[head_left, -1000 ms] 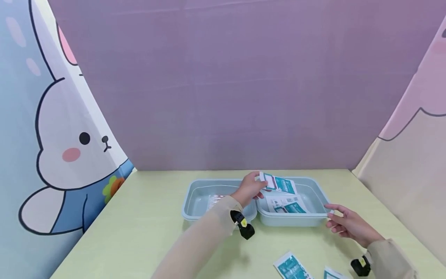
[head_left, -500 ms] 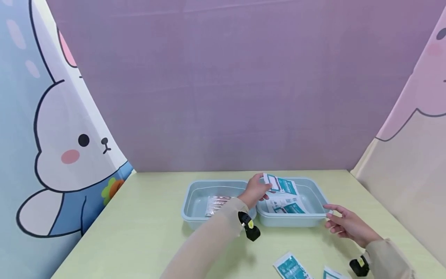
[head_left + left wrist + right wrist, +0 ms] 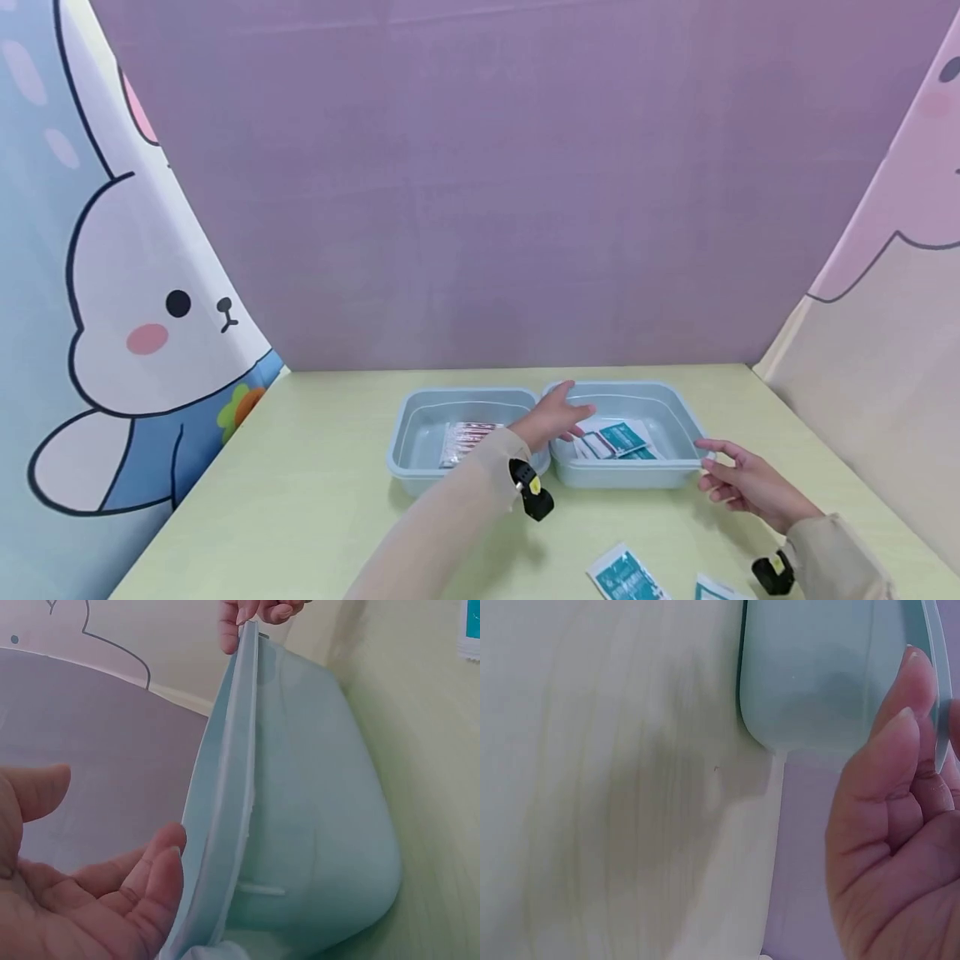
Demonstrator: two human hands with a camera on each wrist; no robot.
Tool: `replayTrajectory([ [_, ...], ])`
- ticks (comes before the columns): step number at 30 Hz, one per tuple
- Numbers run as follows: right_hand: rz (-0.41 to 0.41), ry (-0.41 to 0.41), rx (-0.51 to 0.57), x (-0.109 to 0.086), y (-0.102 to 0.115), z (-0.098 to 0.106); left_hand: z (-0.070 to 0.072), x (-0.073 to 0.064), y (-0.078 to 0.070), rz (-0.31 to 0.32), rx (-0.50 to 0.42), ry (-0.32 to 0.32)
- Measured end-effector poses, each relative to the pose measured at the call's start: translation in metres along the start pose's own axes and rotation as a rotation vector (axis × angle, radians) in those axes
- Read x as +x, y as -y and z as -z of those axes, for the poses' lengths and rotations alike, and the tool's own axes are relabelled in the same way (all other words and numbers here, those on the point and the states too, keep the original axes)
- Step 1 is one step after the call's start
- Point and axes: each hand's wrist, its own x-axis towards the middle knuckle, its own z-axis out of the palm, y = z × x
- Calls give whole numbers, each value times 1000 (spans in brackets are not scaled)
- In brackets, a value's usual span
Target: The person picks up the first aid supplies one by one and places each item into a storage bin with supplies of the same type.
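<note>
My left hand (image 3: 557, 417) is above the left side of the right-hand pale blue plastic bin (image 3: 626, 477). Its fingers are spread and nothing is between them, as the left wrist view also shows. Inside that bin lie several flat teal-and-white packets (image 3: 621, 438), overlapping one another. At the bin's front right corner, my right hand (image 3: 757, 487) pinches the rim between thumb and fingers. The right wrist view shows its fingers (image 3: 900, 742) against the bin's rim.
A second pale blue bin (image 3: 408, 467) stands directly left, holding a shiny pack with red-brown stripes (image 3: 465, 442). Two more teal-and-white packets, one left (image 3: 628, 575) and one right (image 3: 716, 588), lie on the table near the front. A purple backdrop (image 3: 480, 208) rises behind the table.
The packet that my left hand held has dropped onto the others in the right-hand bin, and those fingers have spread. My right hand stays at the rim.
</note>
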Motion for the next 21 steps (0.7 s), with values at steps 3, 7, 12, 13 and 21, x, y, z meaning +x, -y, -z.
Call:
replayTrajectory([
  [3, -2, 0, 6, 0, 0, 0, 1, 0, 2, -39, 11, 3],
  [7, 1, 10, 17, -1, 0, 2, -2, -1, 3, -98, 72, 44],
  [12, 4, 18, 49, -4, -1, 6, -17, -9, 4, -202, 112, 85],
  [13, 1, 20, 56, -4, -1, 7, -20, -11, 4, -224, 104, 92],
  [21, -1, 45, 71, -8, -6, 12, -43, -31, 6, -375, 181, 219],
])
